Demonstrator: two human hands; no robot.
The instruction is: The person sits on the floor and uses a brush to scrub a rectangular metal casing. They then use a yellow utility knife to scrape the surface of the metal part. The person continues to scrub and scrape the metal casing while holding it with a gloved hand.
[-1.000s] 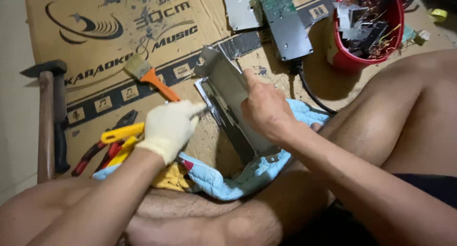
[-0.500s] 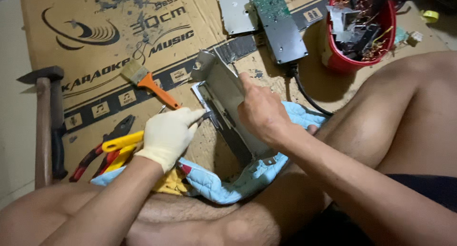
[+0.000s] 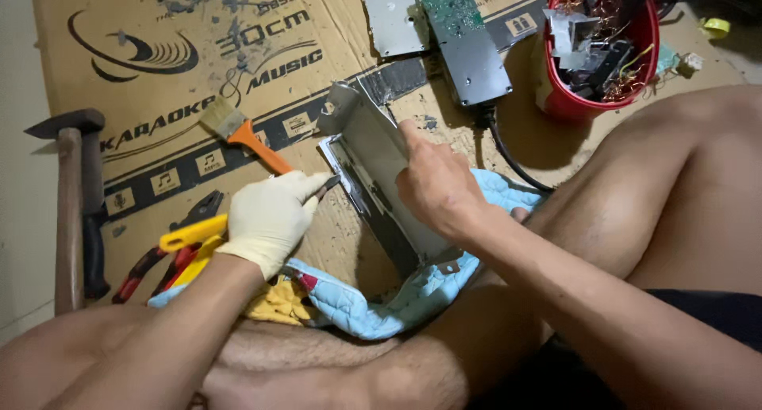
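Head view shows, at the far left, a wooden-handled hammer with a dark steel head (image 3: pixel 70 211) lying on the printed brown cardboard sheet (image 3: pixel 159 76) that covers the floor. Next come red-and-yellow-handled pliers (image 3: pixel 171 251) and an orange-handled paint brush (image 3: pixel 242 136). The left hand (image 3: pixel 270 219), in a cream rubber glove, has its fingers closed around a thin dark tool (image 3: pixel 329 186), with the tip touching the edge of the grey sheet-metal housing (image 3: pixel 373 168). This housing stands tilted on a light blue quilted cloth (image 3: pixel 381 299) between the legs. The right hand (image 3: pixel 436 184), bare, presses with curled fingers on the upper face of the housing.

I judge that the tool could slip off the thin metal edge and hit the bare right hand, because both hands are close. The sheet edges look sharp. Free room is small: the pliers lie just beside the left wrist, and a grey box with a green circuit board (image 3: pixel 464 41) and a red plastic bucket of scrap parts (image 3: pixel 599 53) are near on the right.
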